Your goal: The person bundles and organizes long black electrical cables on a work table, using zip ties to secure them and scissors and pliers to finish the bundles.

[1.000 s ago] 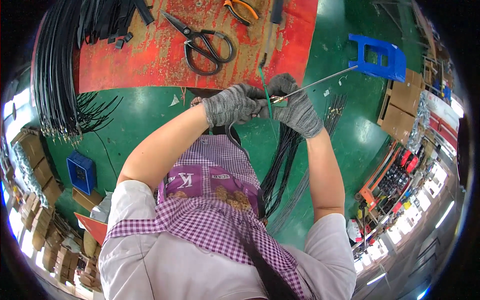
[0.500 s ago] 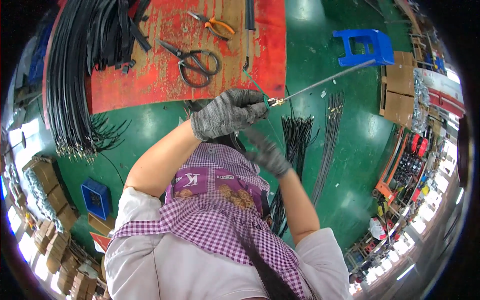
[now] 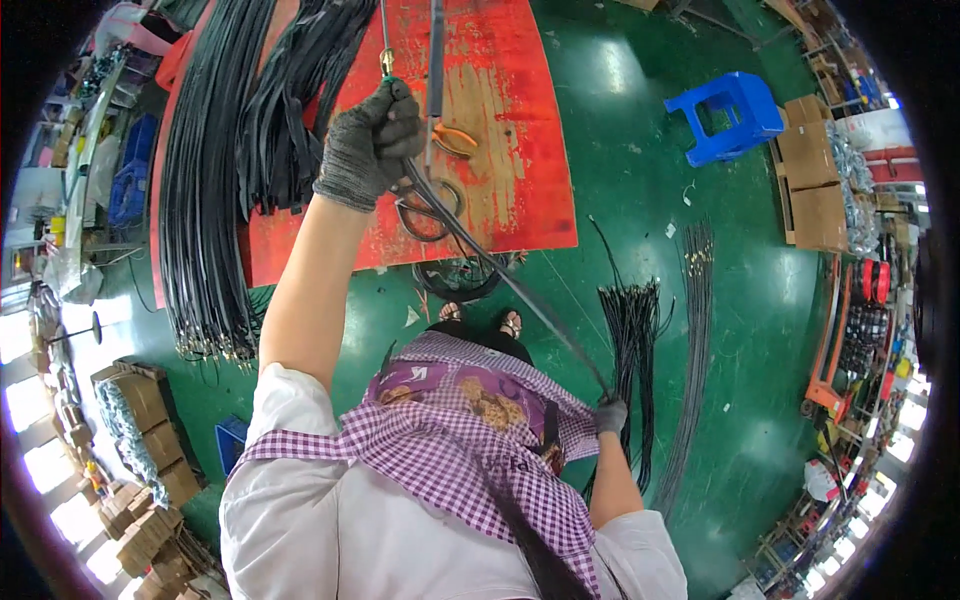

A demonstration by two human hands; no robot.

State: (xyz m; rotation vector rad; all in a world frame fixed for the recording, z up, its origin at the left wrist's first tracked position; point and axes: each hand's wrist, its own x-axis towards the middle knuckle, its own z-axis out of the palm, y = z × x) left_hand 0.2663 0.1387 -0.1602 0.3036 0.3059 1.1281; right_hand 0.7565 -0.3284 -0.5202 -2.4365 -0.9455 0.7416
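Observation:
My left hand (image 3: 370, 145), in a grey knit glove, is raised over the red table with its fingers curled around a thin cable. The cable's brass end fitting (image 3: 387, 64) sticks out beyond the fingers, with a bit of green at its base. Down by my right side, my gloved right hand (image 3: 610, 414) is closed on a long black tube (image 3: 520, 292). It stretches slantwise up to beside my left hand; whether the left fingers hold it too is unclear. Orange-handled pliers (image 3: 456, 141) and black scissors (image 3: 452, 200), partly covered by my left hand and the tube, lie on the table.
Bundles of black tubes (image 3: 205, 200) hang over the left edge of the red table (image 3: 520, 225). A dark rod (image 3: 436, 60) hangs above the table. On the green floor, right, lie a black bundle (image 3: 628, 310) and thin cables (image 3: 697, 290). Beyond are a blue stool (image 3: 748, 115) and cardboard boxes (image 3: 808, 160).
My left hand has moved up and left over the table; the cable now points away from me instead of right. My right hand has swung down to the right, drawing the black tube out.

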